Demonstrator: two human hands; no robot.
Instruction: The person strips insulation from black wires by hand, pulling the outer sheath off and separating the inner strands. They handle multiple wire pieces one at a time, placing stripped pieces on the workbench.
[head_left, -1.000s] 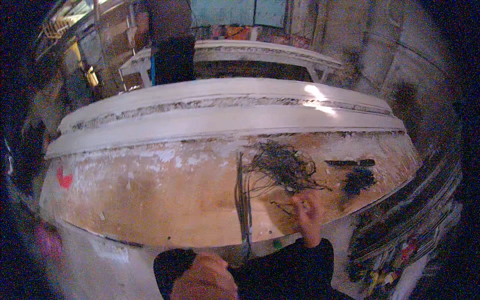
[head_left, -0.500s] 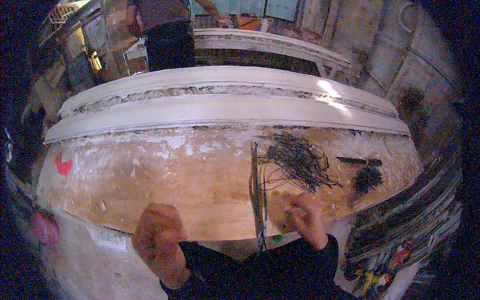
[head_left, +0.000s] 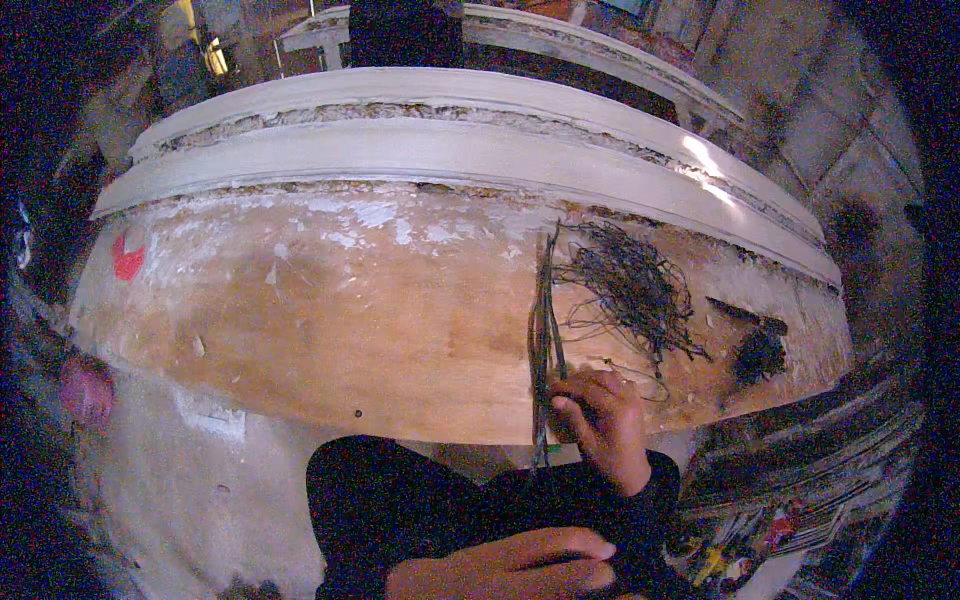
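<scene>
A bundle of long dark strips (head_left: 541, 310) lies lengthwise on the wooden board (head_left: 400, 330), its near end reaching past the front edge. My right hand (head_left: 605, 420) is closed beside it, thumb and fingers pinched at the lower end of one strip that angles out from the bundle. A loose tangle of thin dark strands (head_left: 640, 285) spreads just beyond that hand. Low in the picture, my left hand (head_left: 510, 562) is held in front of my body, fingers stretched to the right with a gap between them and nothing visible in them; its lower part is cut off.
A dark, narrow, knife-like tool (head_left: 745, 312) lies right of the tangle, beside a small dark clump (head_left: 760, 355). Long white mouldings (head_left: 420, 150) run along the board's far side. A red scrap (head_left: 128, 257) sits at far left. Stacked long pieces (head_left: 800, 480) stand at lower right.
My left hand has come off the board's front edge, down and right toward my body. My right hand has closed in on the dark strips. The view has tilted downward.
</scene>
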